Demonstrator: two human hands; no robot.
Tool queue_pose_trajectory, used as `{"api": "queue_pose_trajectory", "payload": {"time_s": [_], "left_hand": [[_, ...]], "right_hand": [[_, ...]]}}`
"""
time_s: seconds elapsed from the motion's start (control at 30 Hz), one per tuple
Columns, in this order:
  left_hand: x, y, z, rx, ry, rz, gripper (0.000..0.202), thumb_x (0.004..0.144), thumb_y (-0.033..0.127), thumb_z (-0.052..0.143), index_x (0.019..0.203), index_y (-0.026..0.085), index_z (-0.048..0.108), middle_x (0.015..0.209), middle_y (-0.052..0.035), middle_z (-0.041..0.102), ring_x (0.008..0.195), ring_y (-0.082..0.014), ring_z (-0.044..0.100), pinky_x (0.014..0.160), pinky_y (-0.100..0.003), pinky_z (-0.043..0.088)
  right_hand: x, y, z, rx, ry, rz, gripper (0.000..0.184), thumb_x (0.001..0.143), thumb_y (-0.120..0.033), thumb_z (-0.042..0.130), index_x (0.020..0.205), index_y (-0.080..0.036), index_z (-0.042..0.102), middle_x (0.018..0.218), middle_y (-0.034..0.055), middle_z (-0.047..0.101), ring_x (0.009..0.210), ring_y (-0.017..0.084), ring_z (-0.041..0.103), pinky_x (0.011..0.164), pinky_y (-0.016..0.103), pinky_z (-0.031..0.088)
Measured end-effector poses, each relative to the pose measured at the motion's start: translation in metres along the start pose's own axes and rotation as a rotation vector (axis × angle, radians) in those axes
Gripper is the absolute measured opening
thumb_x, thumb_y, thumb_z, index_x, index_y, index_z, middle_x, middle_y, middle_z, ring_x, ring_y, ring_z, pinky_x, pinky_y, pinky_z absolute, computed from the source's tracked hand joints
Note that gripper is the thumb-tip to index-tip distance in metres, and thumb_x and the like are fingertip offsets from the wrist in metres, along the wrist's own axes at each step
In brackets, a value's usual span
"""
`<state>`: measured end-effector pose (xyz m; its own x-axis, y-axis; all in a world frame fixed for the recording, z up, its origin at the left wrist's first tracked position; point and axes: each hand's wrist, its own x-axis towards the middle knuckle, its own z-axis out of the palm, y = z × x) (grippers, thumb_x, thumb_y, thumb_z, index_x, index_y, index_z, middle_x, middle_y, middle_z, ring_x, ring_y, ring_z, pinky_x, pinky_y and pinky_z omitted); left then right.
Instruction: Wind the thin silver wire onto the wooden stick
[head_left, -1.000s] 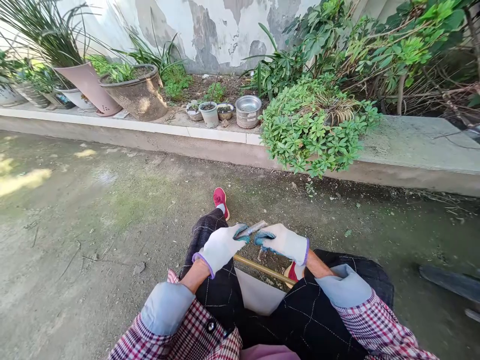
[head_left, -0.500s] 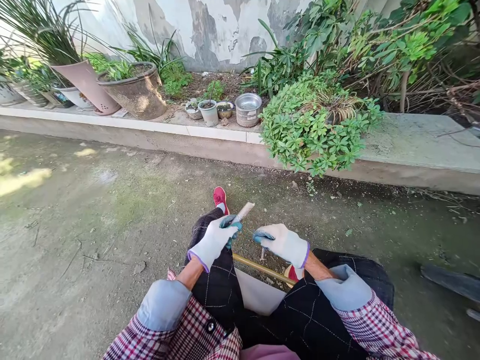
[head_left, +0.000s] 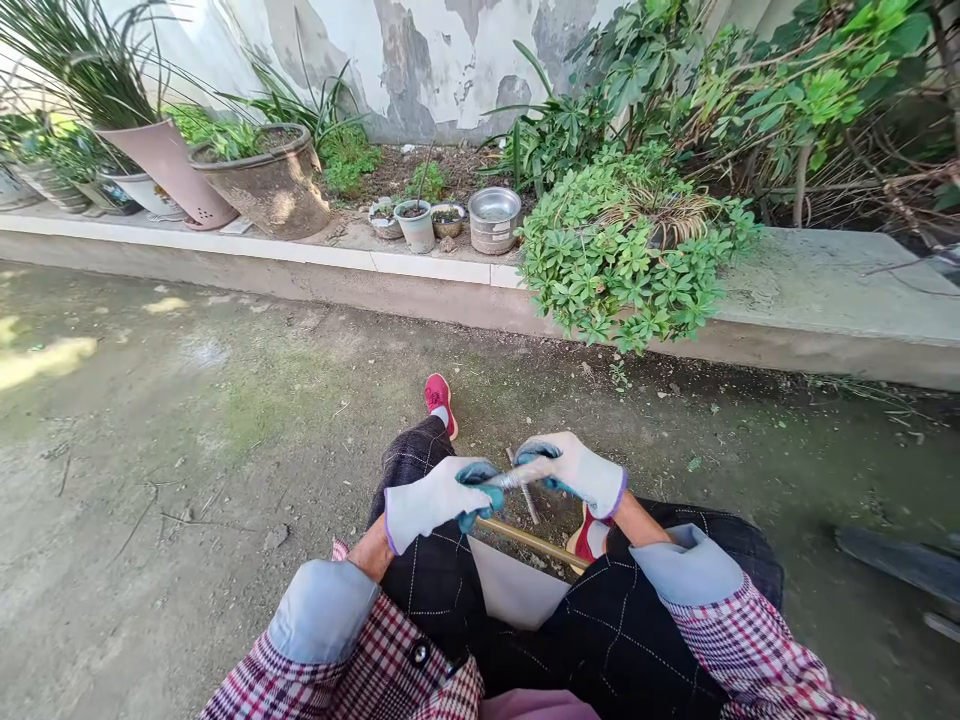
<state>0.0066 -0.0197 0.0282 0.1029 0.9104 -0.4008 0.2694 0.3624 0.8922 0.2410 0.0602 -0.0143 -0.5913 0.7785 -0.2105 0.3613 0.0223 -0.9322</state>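
1. From my remote seat, I'm seeing a short, pale, slim stick with a silvery ridged section [head_left: 516, 478] sitting between the two hands, above the ground and in front of the knees. It's slanting slightly, right end higher.
2. The left hand, in a white knit glove with teal palm and purple cuff [head_left: 439, 497], is gripping its left end, fingers closed.
3. The right hand, in a matching glove [head_left: 583, 470], is curling its fingers at the right end. Blur is covering that contact; I can't tell whether it's gripping or just touching.
4. A thin greyish-brown stick [head_left: 529, 503] is showing just below the right hand, crossing behind the first one. I can't tell if it's lying on the ground or hanging from that hand.
5. Nearer the body, a straight gold-coloured bar [head_left: 536, 543] is running between the legs, with a pale grey panel [head_left: 517, 588] spreading beside it.
6. Black trousers with white dotted checks [head_left: 424, 575] are framing both; a red shoe [head_left: 441, 400] is pointing forward.
7. Further out, a low concrete ledge [head_left: 847, 290] is carrying a round silver metal pot [head_left: 493, 234], a small white planter [head_left: 417, 237], a big weathered brown pot [head_left: 274, 195] and a tall pink pot [head_left: 174, 180], tilting.
8. A bushy green plant [head_left: 622, 270] is spilling over the ledge's front edge.
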Motion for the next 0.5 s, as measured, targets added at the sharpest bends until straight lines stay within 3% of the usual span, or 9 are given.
{"api": "queue_pose_trajectory", "payload": {"time_s": [0.1, 0.17, 0.23, 0.3, 0.4, 0.5], "left_hand": [[0.013, 0.005, -0.002, -0.132, -0.065, -0.024, 0.024, 0.068, 0.038, 0.071, 0.078, 0.018, 0.063, 0.062, 0.0013, 0.059, 0.046, -0.0101, 0.050, 0.046, -0.024, 0.041], [0.020, 0.002, -0.003, -0.164, 0.043, 0.001, 0.025, 0.071, 0.040, 0.067, 0.076, 0.017, 0.059, 0.062, 0.0022, 0.057, 0.045, -0.0086, 0.046, 0.046, -0.023, 0.039], [0.024, -0.002, -0.004, -0.015, 0.199, 0.070, 0.023, 0.074, 0.039, 0.064, 0.075, 0.017, 0.060, 0.063, 0.0016, 0.058, 0.051, -0.0095, 0.048, 0.051, -0.023, 0.039], [0.025, -0.006, -0.002, 0.237, 0.243, 0.110, 0.019, 0.075, 0.037, 0.064, 0.078, 0.018, 0.064, 0.068, 0.0002, 0.062, 0.060, -0.0119, 0.053, 0.059, -0.025, 0.041], [0.020, -0.010, 0.007, 0.453, 0.117, 0.052, 0.014, 0.072, 0.034, 0.070, 0.078, 0.021, 0.069, 0.070, -0.0013, 0.066, 0.068, -0.0162, 0.060, 0.065, -0.026, 0.042], [0.008, -0.015, 0.015, 0.417, 0.023, -0.002, 0.011, 0.064, 0.031, 0.076, 0.069, 0.023, 0.070, 0.061, -0.0015, 0.065, 0.067, -0.0189, 0.064, 0.062, -0.027, 0.042]], "right_hand": [[-0.003, -0.002, 0.006, 0.015, -0.033, 0.074, 0.024, 0.080, -0.038, 0.062, 0.081, -0.016, 0.072, 0.069, 0.0018, 0.069, 0.056, 0.013, 0.057, 0.054, 0.024, 0.047], [-0.006, -0.004, 0.009, 0.003, -0.079, 0.060, 0.025, 0.081, -0.038, 0.062, 0.086, -0.016, 0.073, 0.073, 0.0023, 0.071, 0.057, 0.012, 0.058, 0.053, 0.023, 0.047], [-0.009, -0.007, 0.010, -0.024, -0.122, 0.040, 0.026, 0.083, -0.035, 0.060, 0.092, -0.016, 0.074, 0.077, 0.0026, 0.072, 0.060, 0.013, 0.060, 0.055, 0.023, 0.047], [-0.010, -0.009, 0.009, -0.098, -0.159, 0.040, 0.024, 0.083, -0.030, 0.058, 0.092, -0.016, 0.075, 0.077, 0.0020, 0.071, 0.061, 0.012, 0.060, 0.055, 0.022, 0.045], [-0.010, -0.007, 0.008, -0.295, -0.169, -0.003, 0.019, 0.082, -0.025, 0.058, 0.085, -0.017, 0.075, 0.074, 0.0008, 0.070, 0.063, 0.013, 0.058, 0.060, 0.023, 0.044], [-0.010, -0.003, 0.009, -0.385, -0.166, -0.052, 0.015, 0.081, -0.025, 0.062, 0.082, -0.018, 0.075, 0.076, 0.0012, 0.072, 0.070, 0.015, 0.060, 0.068, 0.026, 0.046]]}}
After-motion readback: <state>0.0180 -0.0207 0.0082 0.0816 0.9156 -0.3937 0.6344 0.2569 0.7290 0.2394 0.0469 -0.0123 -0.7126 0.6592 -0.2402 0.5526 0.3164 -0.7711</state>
